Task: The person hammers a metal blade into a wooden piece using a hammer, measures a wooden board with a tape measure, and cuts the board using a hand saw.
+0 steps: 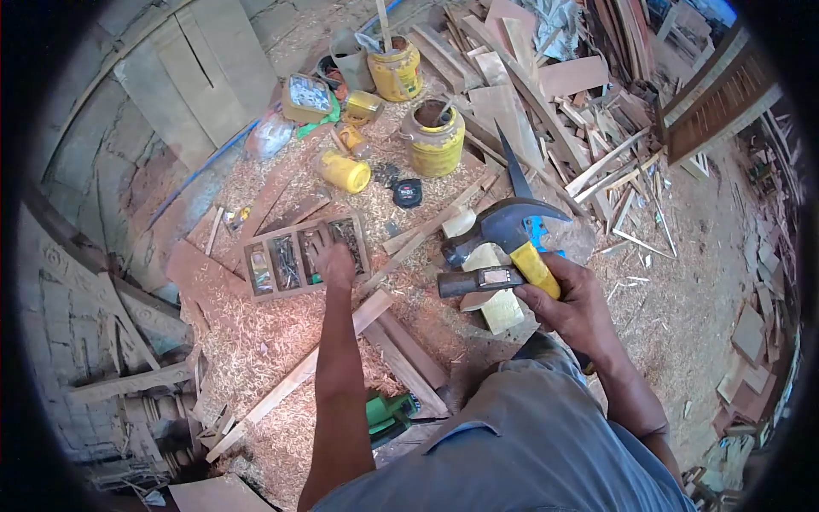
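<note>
My right hand (573, 305) is closed around two hammers held together. One is a claw hammer (536, 266) with a yellow handle and dark head; the other hammer (478, 280) has a blunt, worn metal head and lies just below it. My left hand (335, 263) reaches into a wooden compartment box (275, 292) on the floor, its fingers apart over the right-hand compartments. Nails (287, 261) fill a middle compartment, and small metal pieces lie in the others. Whether the fingertips touch anything inside is hidden.
Wood shavings cover the floor. Yellow tubs (433, 145), a yellow jar (343, 172), a tape measure (407, 193) and a handsaw (512, 162) lie ahead. Scrap wood (512, 102) is piled beyond. Planks (401, 358) and a green power tool (388, 416) lie near my legs.
</note>
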`<move>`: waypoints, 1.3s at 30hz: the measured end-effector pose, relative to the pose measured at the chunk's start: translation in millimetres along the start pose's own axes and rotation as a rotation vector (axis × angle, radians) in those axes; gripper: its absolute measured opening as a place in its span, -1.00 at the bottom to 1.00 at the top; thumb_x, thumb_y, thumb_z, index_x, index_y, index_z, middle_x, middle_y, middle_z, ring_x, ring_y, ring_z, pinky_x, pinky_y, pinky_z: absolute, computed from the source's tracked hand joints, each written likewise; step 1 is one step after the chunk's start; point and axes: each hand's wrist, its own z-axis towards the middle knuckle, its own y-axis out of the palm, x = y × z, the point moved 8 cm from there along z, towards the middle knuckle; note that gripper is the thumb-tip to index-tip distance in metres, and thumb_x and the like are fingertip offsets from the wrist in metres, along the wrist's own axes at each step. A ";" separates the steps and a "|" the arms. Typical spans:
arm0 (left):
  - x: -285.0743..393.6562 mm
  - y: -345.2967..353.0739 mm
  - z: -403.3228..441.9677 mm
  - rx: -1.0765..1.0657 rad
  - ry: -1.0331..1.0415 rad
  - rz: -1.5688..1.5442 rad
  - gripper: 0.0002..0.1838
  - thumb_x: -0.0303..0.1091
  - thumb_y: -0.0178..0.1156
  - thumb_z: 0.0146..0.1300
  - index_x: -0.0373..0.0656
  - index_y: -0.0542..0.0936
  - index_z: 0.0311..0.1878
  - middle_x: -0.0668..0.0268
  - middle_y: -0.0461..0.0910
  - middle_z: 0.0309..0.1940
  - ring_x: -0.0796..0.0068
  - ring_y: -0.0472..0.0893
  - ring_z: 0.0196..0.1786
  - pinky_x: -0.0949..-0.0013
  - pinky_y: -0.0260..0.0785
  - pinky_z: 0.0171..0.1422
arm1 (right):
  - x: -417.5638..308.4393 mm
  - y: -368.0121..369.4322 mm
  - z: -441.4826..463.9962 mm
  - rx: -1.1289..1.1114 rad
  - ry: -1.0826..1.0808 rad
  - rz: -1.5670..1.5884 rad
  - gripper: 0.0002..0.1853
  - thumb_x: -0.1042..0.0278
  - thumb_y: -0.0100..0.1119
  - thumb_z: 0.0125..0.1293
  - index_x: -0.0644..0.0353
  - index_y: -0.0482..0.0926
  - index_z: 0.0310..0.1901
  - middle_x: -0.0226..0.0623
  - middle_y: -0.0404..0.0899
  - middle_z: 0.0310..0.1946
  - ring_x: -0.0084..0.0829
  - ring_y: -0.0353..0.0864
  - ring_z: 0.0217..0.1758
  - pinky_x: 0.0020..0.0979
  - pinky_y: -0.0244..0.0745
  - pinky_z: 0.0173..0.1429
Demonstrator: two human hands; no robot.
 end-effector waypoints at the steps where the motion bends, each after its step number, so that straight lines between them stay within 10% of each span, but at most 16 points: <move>1: 4.9 2.4 4.8 -0.042 0.041 0.050 -0.73 -0.32 0.34 0.26 -0.10 0.87 -0.02 0.06 0.35 0.68 -0.07 0.37 0.62 -0.15 0.19 0.68 | 1.6 -0.4 1.4 0.016 0.015 0.009 -0.69 0.27 0.54 0.48 0.27 0.73 0.09 -0.45 0.57 -0.47 -0.65 0.48 -0.44 -0.40 0.44 -0.35; 10: 6.6 27.1 18.4 -0.145 0.202 0.161 -0.54 -0.25 0.33 0.36 -0.24 0.73 0.27 0.01 0.26 0.71 -0.10 0.24 0.71 -0.29 0.17 0.70 | -3.5 1.0 9.1 0.073 0.089 0.026 -0.62 0.19 0.52 0.50 0.23 0.74 0.19 -0.47 0.63 -0.46 -0.65 0.56 -0.45 -0.43 0.50 -0.33; 12: 6.5 -10.4 8.0 0.001 0.092 0.084 -0.42 -0.24 0.39 0.33 -0.24 0.64 0.39 -0.08 0.50 0.52 -0.15 0.52 0.53 -0.26 0.42 0.53 | 6.2 -1.9 10.4 0.052 0.095 -0.020 -0.57 0.14 0.52 0.51 0.22 0.73 0.25 -0.42 0.68 -0.42 -0.62 0.60 -0.42 -0.41 0.52 -0.32; 15: -3.8 -14.0 4.5 -0.334 -0.170 -0.307 -0.37 -0.28 0.42 0.30 -0.27 0.56 0.41 -0.16 0.74 0.14 -0.22 0.76 0.17 -0.20 0.62 0.23 | 5.9 -1.8 8.6 0.038 0.102 -0.006 -0.53 0.10 0.52 0.51 0.20 0.71 0.29 -0.40 0.68 -0.41 -0.59 0.62 -0.42 -0.39 0.54 -0.32; 21: -45.3 30.3 -11.4 0.171 -0.125 -0.480 -0.68 -0.40 0.36 0.42 -0.33 0.65 0.16 -0.04 0.77 -0.23 -0.07 0.80 -0.23 -0.08 0.64 -0.08 | 10.2 0.2 6.9 -0.059 0.072 0.100 -0.58 0.11 0.49 0.54 0.21 0.71 0.24 -0.42 0.64 -0.46 -0.62 0.57 -0.51 -0.41 0.48 -0.43; 24: -24.5 -16.7 -25.2 -0.030 -0.563 -1.503 -0.84 -0.50 0.24 0.56 -0.33 0.68 0.09 0.19 0.75 -0.25 0.27 0.75 -0.29 0.17 0.63 -0.15 | 15.6 2.1 4.2 -0.093 0.061 0.169 -0.60 0.13 0.49 0.54 0.24 0.71 0.20 -0.41 0.63 -0.47 -0.62 0.55 -0.53 -0.41 0.47 -0.45; 31: 114.9 -310.1 -83.4 0.252 -0.247 -1.595 -0.87 -0.54 0.28 0.56 -0.25 0.67 0.10 0.15 0.81 -0.13 0.41 0.75 -0.12 0.29 0.65 0.07 | 22.9 3.4 -1.9 -0.112 -0.040 0.284 -0.66 0.17 0.46 0.56 0.25 0.71 0.14 -0.49 0.54 -0.54 -0.67 0.48 -0.58 -0.44 0.38 -0.50; 39: 190.1 -334.4 -107.5 0.134 0.060 -1.373 -0.88 -0.55 0.21 0.59 -0.29 0.70 0.05 0.15 0.76 0.07 0.36 0.69 0.18 0.26 0.50 0.37 | 34.1 -7.0 1.2 -0.135 -0.092 0.277 -0.65 0.16 0.47 0.52 0.28 0.73 0.08 -0.37 0.61 -0.52 -0.57 0.55 -0.52 -0.30 0.46 -0.40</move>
